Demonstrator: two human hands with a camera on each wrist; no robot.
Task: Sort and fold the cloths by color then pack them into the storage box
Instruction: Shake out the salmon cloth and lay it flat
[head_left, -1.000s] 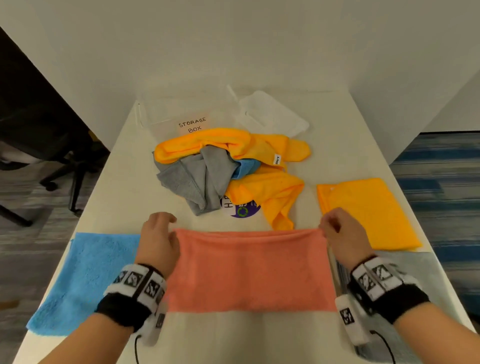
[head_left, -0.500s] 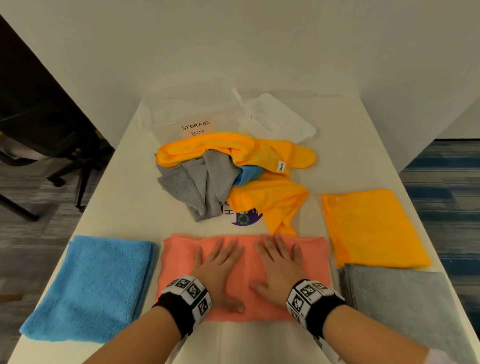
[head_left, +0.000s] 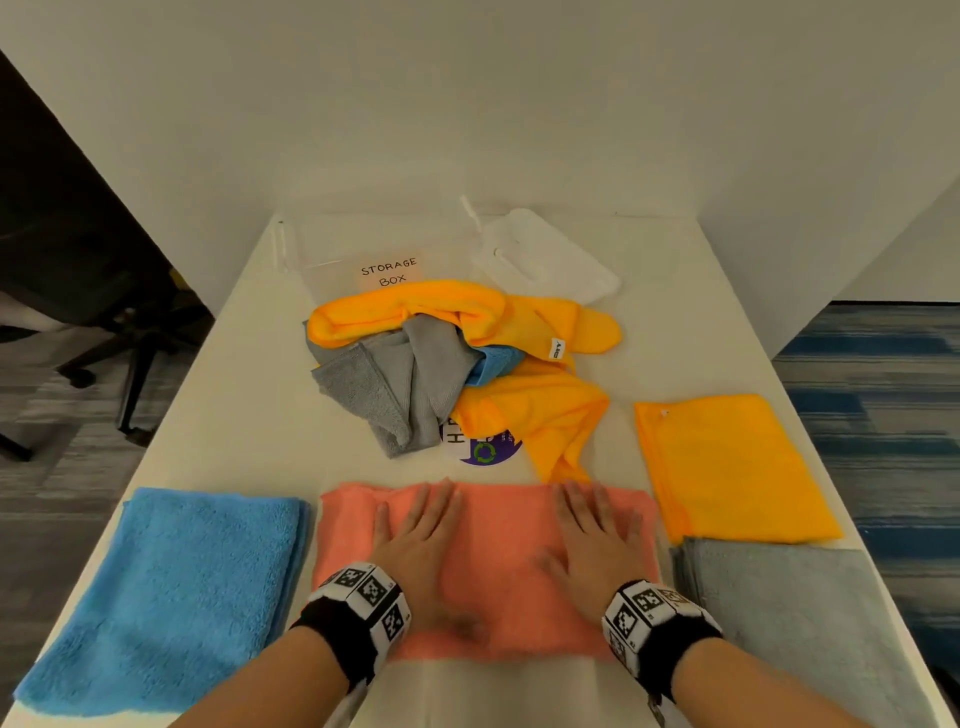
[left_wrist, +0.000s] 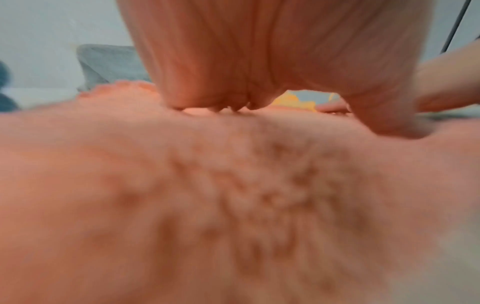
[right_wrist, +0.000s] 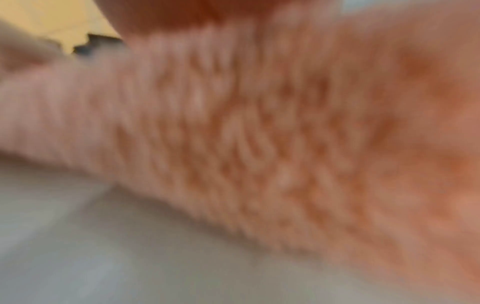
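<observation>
My worry is the fold itself: the coral cloth (head_left: 493, 566) is plush, and if I drag my palms outward too hard the top layer may slide off the layer beneath and leave the edges uneven. The far edge by my left fingertips already looks a little rumpled. Beyond my right fingers, a corner of the loose yellow cloth (head_left: 550, 421) from the unsorted heap reaches almost to the coral edge, so a careless sweep forward could snag it.

My left hand (head_left: 421, 545) lies flat on the left half of the cloth, fingers straight and slightly spread, pointing away from me. My right hand (head_left: 592, 545) mirrors it on the right half, equally flat, gripping nothing. Both wrists sit low over the near edge.

The storage box (head_left: 384, 260) stands well beyond both hands, behind the heap, with nothing visibly packed in it yet.
</observation>
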